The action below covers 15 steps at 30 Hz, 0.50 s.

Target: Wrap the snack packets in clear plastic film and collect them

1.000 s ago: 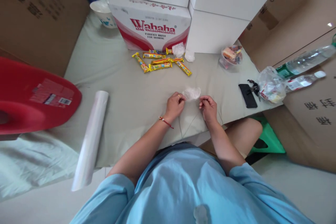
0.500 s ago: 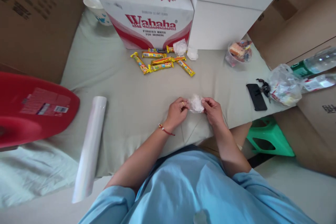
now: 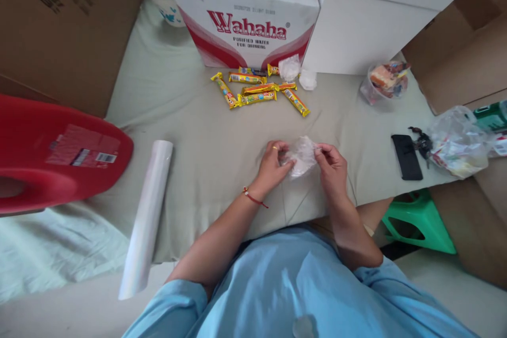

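Observation:
A crumpled piece of clear plastic film [image 3: 304, 156] is stretched between my two hands, just above the cloth-covered table [image 3: 214, 169]. My left hand [image 3: 274, 166] grips its left side, thumb in front and fingers partly behind it. My right hand [image 3: 331, 162] pinches its upper right edge between thumb and fingertips. Whether anything lies inside the film I cannot tell. Beyond my hands lie several yellow-wrapped snack sticks [image 3: 257, 97]. Beside them are two crumpled clear plastic bundles, a larger one [image 3: 289, 67] and a smaller one [image 3: 308, 80].
A Wahaha water carton [image 3: 253, 26] stands at the back, a paper cup [image 3: 164, 2] to its left. On the left are a red container [image 3: 59, 153] and a white roll [image 3: 146, 216]. To the right sit a tub [image 3: 382, 82], a phone [image 3: 407, 157] and a plastic bag [image 3: 455, 142].
My left hand has shifted its hold, its thumb now lying over the film. The film looks wider and more tilted between my hands. The whole view has swung slightly left.

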Available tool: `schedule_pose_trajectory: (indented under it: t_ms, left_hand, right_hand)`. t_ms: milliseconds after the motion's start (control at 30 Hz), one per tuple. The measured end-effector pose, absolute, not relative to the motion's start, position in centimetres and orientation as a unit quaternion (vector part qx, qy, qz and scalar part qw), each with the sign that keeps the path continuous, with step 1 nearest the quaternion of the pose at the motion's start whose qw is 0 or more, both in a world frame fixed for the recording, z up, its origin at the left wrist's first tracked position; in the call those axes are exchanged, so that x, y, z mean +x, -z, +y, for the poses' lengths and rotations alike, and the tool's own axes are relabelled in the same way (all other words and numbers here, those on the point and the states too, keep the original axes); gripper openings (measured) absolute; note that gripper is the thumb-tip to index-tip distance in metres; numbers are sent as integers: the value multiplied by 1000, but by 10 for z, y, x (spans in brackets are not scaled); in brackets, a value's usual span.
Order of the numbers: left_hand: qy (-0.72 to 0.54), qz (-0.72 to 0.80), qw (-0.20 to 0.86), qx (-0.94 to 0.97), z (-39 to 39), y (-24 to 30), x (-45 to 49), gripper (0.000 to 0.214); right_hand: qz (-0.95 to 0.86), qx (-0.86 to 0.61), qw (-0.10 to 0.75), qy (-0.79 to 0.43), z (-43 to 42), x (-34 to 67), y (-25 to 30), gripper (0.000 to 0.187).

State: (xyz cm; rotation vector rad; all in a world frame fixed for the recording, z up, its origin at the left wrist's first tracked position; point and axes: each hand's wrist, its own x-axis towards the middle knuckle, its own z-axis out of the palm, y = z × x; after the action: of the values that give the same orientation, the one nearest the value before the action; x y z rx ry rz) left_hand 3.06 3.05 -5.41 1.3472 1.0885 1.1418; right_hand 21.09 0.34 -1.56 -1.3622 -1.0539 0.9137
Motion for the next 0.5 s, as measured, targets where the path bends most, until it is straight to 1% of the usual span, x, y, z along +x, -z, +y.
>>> schedule_pose_trajectory:
  t_ms: [33,67,100,200,300,400,500]
  left_hand:
    - [-469,460,529,538,33,54,29,26]
    - [-467,462,553,513,35,54,26,20]
    - [-469,461,574,488,37,54,24,19]
    - [-511,456,593,424,43,52,20,26]
    - [-550,432,599,389,43,49,21,33]
    - [-552,403,620,386,41,46,23,37]
    - [-544,383,623,411,38,42,23,38]
  right_hand:
    - [-414,-571,582,-406,6,213,17,20]
    - [-382,-565,596,-424,8,215,18,22]
    - [-357,-561,603,-441,9,218,19,25]
    - [-311,-571,609,-455,11,229,22,34]
    - [-308,-600,620,-400,7,233,20,35]
    - [-393,-596,583,-388,3,227,15,42]
    - [-458,-597,528,-394,4,215,16,57]
